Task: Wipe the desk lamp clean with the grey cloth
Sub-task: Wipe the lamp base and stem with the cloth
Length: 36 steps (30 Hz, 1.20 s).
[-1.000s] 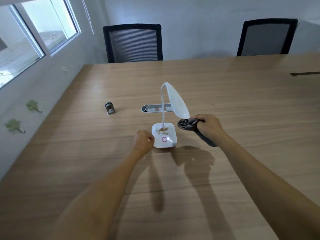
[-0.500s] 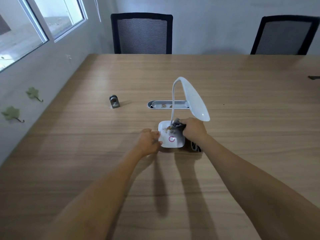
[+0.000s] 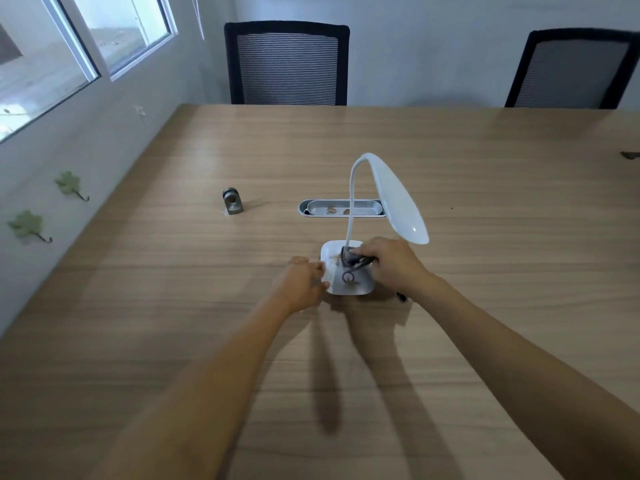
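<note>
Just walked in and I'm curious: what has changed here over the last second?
The right hand carried the grey cloth from beside the lamp head onto the lamp base, over the crumbs. The left hand stays at the base's edge; the lamp stays put.

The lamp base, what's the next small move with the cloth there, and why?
Probably a short sweep of the grey cloth toward the left edge of the lamp base. The right hand presses the bunched cloth down by the neck, brownish crumbs lie on the base just left of it, and the left hand steadies that edge.
</note>
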Available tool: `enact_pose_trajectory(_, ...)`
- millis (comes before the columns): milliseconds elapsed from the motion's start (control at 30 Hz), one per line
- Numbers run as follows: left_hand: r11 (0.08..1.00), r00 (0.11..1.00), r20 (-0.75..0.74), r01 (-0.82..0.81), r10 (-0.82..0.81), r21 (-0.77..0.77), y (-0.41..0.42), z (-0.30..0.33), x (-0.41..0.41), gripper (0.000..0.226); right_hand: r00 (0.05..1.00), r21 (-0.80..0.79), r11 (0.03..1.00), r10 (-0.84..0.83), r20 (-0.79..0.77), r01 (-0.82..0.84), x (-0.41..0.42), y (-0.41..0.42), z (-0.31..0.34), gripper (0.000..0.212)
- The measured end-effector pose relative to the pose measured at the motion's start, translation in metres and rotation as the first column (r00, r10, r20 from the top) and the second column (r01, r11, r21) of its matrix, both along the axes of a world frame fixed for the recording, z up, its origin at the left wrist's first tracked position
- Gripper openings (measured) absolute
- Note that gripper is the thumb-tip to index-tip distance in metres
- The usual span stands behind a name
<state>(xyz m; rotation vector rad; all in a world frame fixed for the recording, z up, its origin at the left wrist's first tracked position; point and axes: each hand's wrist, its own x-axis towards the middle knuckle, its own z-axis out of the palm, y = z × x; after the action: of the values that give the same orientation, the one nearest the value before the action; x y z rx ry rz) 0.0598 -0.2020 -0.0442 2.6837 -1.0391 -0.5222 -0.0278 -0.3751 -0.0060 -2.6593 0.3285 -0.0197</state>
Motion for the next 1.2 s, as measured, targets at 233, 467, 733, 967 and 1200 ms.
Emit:
enact_pose_trajectory(233,0.999,1.0,0.013,0.025,-0.025,-0.032,0.002,-0.008,0.007,0.038,0.98,-0.155,0.97,0.175,-0.098,-0.189,-0.005,0.016,-0.01,0.041)
enact_pose_trajectory(467,0.999,0.999,0.017,0.04,-0.04,0.0,0.003,-0.011,0.009,0.04,0.971,-0.081,0.967,0.239,-0.022,-0.24,-0.032,0.015,0.016,0.054)
enact_pose_trajectory(733,1.0,1.0,0.021,0.002,-0.002,0.018,0.002,-0.009,0.01,0.045,0.989,-0.151,0.978,0.137,-0.059,-0.145,0.001,0.019,-0.001,0.046)
enact_pose_trajectory(967,0.999,1.0,0.02,-0.014,0.013,0.042,0.0,-0.003,0.01,0.042,0.953,-0.134,0.955,0.238,-0.189,-0.265,-0.026,0.015,-0.007,0.061)
enact_pose_trajectory(1200,0.995,0.999,0.038,-0.007,0.003,0.097,-0.007,0.008,0.0,0.042,0.992,-0.185,0.979,0.061,-0.111,-0.081,-0.006,0.015,0.013,0.044)
